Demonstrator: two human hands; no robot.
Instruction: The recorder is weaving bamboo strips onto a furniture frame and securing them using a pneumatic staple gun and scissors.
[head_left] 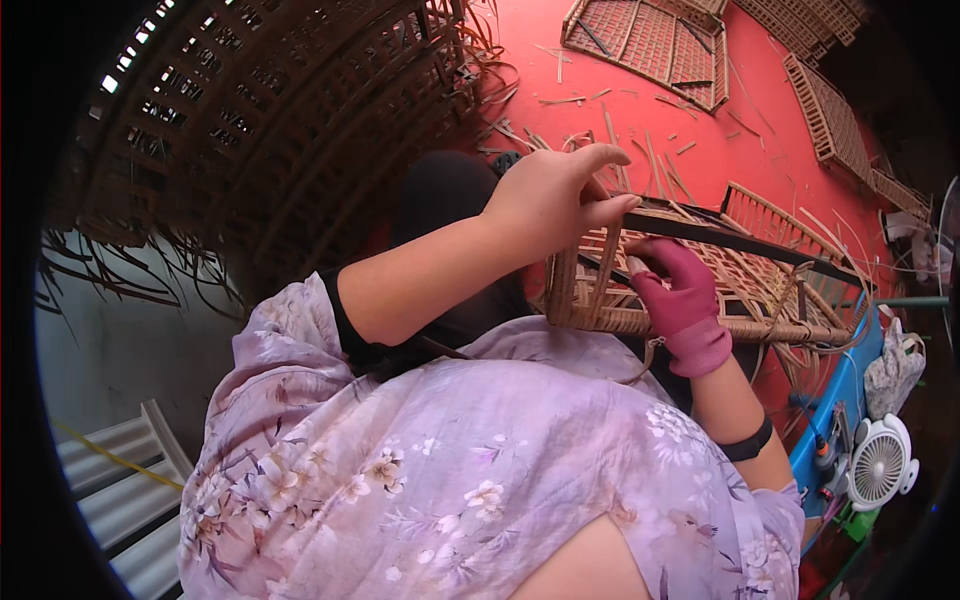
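A half-finished woven rattan basket (740, 328) rests at my lap, with open lattice sides and dark flat bars along its frame. My bare left hand (555, 198) is at the basket's near left corner, above a loop of rattan strip (599, 275). Its index finger and thumb stand apart at the tips, while the other fingers curl out of sight; what they grip is hidden. In a maroon glove with bare fingertips, my right hand (682, 300) curls over the near side of the basket, thumb and fingers bent inward around the frame.
A large dark woven panel (270, 120) rises at the left. Several lattice rattan pieces (650, 45) and loose strips (665, 170) lie on the red floor. To the right are a blue surface (822, 400), a white fan (882, 462) and a plastic bag (893, 368).
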